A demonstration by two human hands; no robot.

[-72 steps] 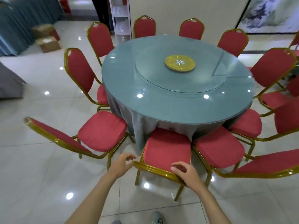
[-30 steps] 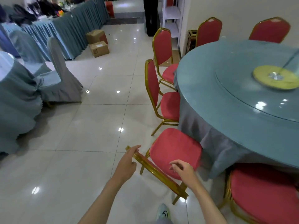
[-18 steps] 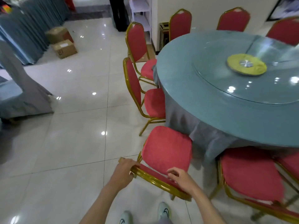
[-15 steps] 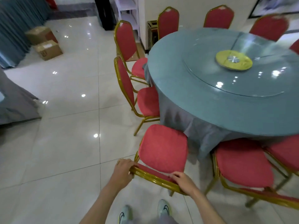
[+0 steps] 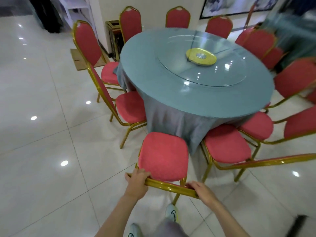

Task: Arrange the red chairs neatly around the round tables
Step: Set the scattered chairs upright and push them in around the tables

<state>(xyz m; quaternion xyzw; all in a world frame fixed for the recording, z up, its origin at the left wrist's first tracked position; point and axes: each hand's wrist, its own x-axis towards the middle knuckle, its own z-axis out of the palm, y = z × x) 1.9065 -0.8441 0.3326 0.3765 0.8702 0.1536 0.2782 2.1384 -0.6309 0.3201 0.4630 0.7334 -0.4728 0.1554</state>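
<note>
Nearby, the left hand [image 5: 136, 183] curls its fingers over the gold back rail of a chair [image 5: 164, 154], and the right hand [image 5: 203, 191] has its fingers wrapped round the rail's right end. The chair's seat points at the near side of the table [image 5: 153, 65], between a left neighbour [image 5: 131, 106] and a right neighbour [image 5: 225, 144].

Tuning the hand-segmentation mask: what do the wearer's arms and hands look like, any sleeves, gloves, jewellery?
Left hand and right hand are bare: no gloves, rings or watch visible. Left forearm and right forearm are uncovered to the frame edge; no sleeve shows. Below them: grey clothing and white trainers with a dark mark and yellow-green soles.
</note>
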